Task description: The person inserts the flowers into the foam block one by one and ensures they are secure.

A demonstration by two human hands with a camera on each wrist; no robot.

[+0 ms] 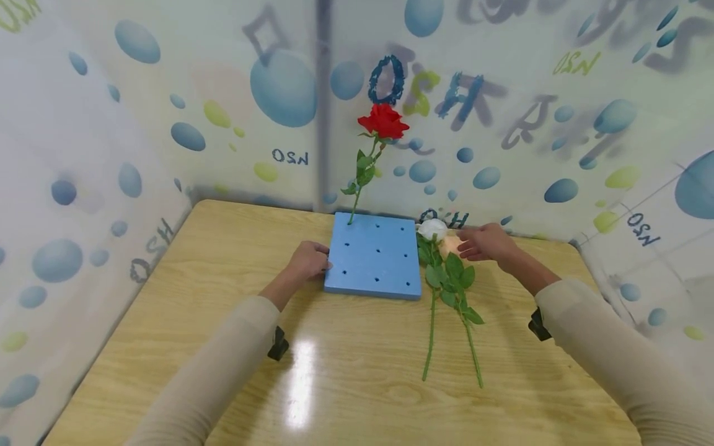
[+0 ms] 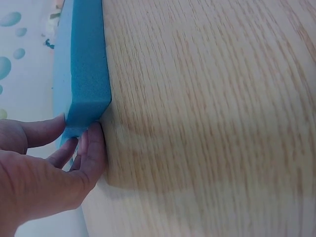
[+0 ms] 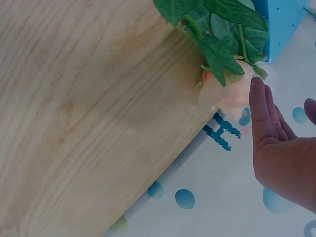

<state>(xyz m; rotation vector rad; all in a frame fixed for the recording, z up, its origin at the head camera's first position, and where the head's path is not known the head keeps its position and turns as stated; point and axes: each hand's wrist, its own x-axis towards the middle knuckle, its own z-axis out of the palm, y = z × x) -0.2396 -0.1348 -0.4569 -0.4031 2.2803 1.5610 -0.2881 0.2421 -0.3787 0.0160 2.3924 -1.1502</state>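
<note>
A blue foam block (image 1: 374, 260) with rows of small holes lies on the table. A red rose (image 1: 383, 121) stands tilted in its back left hole. At the block's left side, my left hand (image 1: 310, 260) holds the edge; in the left wrist view the thumb (image 2: 47, 131) is at the upper edge and the fingers are below. To the right of the block lie a white rose (image 1: 432, 230) and a peach rose (image 1: 449, 246), stems toward me. My right hand (image 1: 488, 243) is beside the peach rose, its fingers extended; whether they touch the petals I cannot tell.
The wooden table (image 1: 223, 347) ends at a printed wall (image 1: 223, 124) behind the block. Green stems (image 1: 431, 337) and leaves spread over the table right of the block. Each wrist carries a dark device (image 1: 277, 344).
</note>
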